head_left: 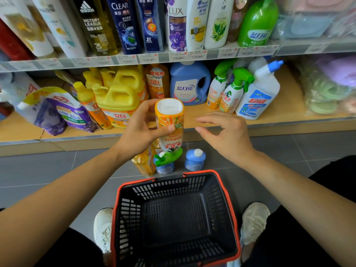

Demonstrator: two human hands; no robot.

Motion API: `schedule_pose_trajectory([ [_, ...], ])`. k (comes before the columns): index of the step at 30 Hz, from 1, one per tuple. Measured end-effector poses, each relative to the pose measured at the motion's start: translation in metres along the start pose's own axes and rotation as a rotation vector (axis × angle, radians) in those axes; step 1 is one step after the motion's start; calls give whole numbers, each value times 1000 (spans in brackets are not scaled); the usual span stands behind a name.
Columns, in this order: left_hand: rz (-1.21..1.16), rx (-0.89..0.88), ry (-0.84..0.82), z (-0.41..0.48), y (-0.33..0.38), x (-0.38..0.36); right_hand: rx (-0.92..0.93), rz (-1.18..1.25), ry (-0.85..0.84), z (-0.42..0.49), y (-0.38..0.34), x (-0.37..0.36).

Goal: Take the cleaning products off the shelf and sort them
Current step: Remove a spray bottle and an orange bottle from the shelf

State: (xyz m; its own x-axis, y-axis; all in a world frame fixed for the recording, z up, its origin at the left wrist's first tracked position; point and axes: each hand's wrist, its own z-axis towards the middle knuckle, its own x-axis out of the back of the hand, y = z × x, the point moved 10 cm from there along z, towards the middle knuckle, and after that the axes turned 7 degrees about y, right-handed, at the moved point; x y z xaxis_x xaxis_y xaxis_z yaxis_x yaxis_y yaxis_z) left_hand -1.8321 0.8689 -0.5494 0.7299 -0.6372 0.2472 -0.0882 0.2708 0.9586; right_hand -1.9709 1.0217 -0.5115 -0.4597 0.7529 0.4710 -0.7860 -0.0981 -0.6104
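While left hand (139, 132) grips inverted spray bottle (170, 118), label possibly reads 水卫士.

One wide-angle camera on the person's head looks forward and steeply down, close enough that both forearms (81, 189) fill the lower corners and the fingers (167, 130) sit mid-frame. Beyond the fingers the shelf (285, 105) rises in two tiers, bowed by the lens. Beneath the fingers, nearer the camera, lie the floor (48, 170) and basket (219, 209).
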Motion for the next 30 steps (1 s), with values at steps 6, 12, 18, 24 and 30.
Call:
schedule_pose_trajectory([
  [6, -317, 159, 143, 5, -11, 20, -847, 212, -538, -56, 85, -59],
  [12, -583, 174, 201, 7, -8, 22, -1106, 560, -450, -85, 97, -86],
  [18, -471, 296, 246, 20, -45, 33, -1029, 752, -123, -46, 115, -52],
  [24, -164, 605, -59, 11, -115, -7, -715, 430, -18, 20, 123, -3],
  [30, 314, 344, -177, 30, -138, -27, -408, 48, -183, 59, 121, -7],
])
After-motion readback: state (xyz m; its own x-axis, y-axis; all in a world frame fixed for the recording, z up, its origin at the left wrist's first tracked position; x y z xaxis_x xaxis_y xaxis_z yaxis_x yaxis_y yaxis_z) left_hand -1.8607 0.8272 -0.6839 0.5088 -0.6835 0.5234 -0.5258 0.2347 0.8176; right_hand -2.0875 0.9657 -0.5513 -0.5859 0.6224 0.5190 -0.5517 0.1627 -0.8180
